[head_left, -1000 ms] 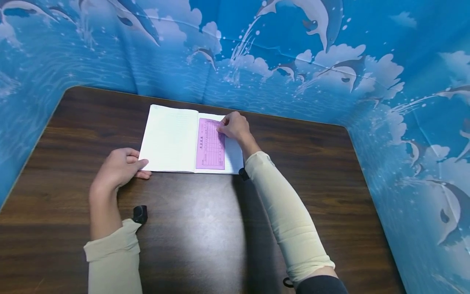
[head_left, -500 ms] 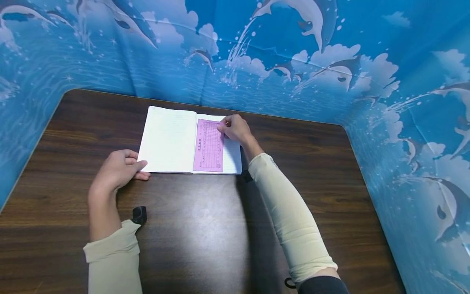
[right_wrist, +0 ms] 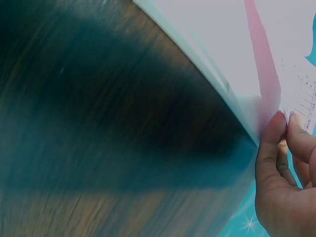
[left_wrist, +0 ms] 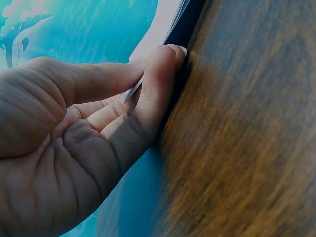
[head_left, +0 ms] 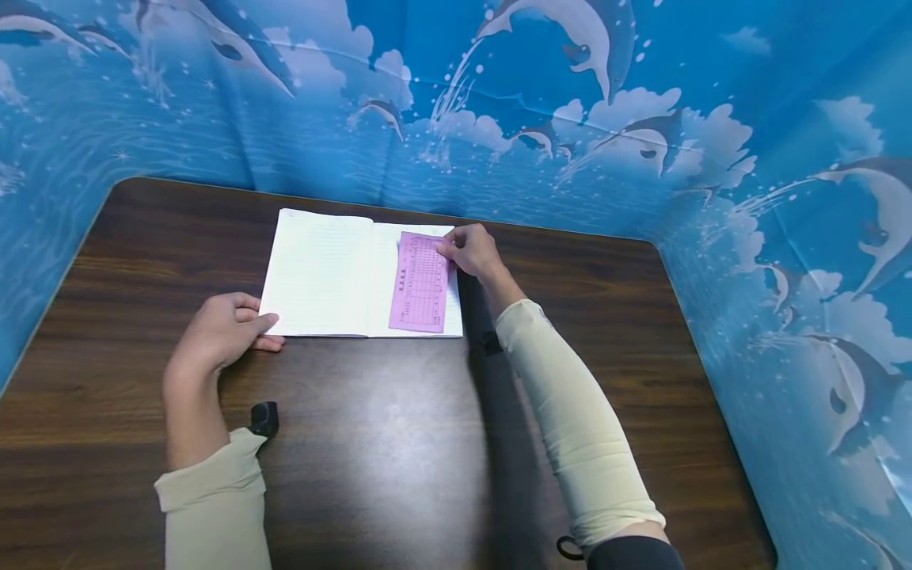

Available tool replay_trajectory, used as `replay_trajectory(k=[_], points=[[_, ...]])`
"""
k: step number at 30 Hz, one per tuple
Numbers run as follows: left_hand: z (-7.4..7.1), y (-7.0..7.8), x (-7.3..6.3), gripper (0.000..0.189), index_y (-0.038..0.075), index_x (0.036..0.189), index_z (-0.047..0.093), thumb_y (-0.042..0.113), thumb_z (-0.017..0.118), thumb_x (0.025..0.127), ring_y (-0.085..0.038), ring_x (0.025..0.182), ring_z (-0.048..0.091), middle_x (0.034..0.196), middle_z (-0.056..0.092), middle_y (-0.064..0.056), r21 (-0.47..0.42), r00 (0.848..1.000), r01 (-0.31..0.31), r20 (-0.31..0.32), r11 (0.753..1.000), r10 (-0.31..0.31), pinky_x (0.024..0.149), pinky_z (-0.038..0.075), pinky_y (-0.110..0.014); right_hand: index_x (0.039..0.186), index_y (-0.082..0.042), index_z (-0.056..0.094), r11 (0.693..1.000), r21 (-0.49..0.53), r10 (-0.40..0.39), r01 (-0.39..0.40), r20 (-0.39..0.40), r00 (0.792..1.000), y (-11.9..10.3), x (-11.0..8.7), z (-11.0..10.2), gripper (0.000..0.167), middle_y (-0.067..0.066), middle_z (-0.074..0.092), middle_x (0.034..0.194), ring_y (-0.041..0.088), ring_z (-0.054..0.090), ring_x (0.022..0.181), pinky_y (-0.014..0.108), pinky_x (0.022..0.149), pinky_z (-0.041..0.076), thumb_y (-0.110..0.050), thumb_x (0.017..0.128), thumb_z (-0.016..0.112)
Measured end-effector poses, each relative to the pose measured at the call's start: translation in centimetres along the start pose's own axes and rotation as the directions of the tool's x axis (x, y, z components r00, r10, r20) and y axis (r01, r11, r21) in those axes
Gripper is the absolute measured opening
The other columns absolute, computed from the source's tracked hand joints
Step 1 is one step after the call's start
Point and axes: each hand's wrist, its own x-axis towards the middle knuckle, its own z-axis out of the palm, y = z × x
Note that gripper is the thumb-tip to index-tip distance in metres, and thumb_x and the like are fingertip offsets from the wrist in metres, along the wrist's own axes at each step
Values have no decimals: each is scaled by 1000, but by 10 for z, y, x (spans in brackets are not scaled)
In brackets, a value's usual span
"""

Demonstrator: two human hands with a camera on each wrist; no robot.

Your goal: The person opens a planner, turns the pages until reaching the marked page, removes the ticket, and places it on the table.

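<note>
An open notebook [head_left: 321, 273] with white lined pages lies near the far edge of the table. My left hand [head_left: 221, 328] pinches its lower left corner between thumb and fingers; in the left wrist view the left hand [left_wrist: 98, 108] has the page edges between thumb and forefinger. Over the right page is a pink printed form [head_left: 420, 285] with a table grid, tilted slightly. My right hand [head_left: 476, 252] pinches the form's upper right edge. From the right wrist view, the right hand [right_wrist: 286, 163] holds the pink form [right_wrist: 264, 59] by its edge, raised above the page.
The dark wood-grain table [head_left: 399, 443] extends around the notebook. A blue curtain [head_left: 427, 95] with dolphins hangs along the table's far and right sides. Black wrist devices [head_left: 264, 419] sit at both sleeves.
The pink form has shifted right, away from the notebook's spine, and tilted, moving with my right hand. My left hand keeps its hold on the notebook's corner.
</note>
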Motion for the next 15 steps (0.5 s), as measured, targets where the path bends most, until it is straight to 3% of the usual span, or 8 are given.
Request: replay_trajectory(k=[5,15], points=[[-1,0,0,57,-17,152,37,20,57,113,-9,77,80,86,82,0,-2,1000,10,4,1000,-10,120,25,-74,120,-1,76,998,57,22,-22,-9,1000,5,1,-11,23,13,72,103,18,73,80,37,87,65,-18,106,69],[-1,1,3,56,-16,153,37,19,56,113,-9,77,80,88,82,1,-28,1000,5,13,1000,-4,120,29,-72,120,1,71,993,105,46,-47,17,999,19,-3,-39,23,19,70,119,27,70,97,43,101,62,-17,109,63]])
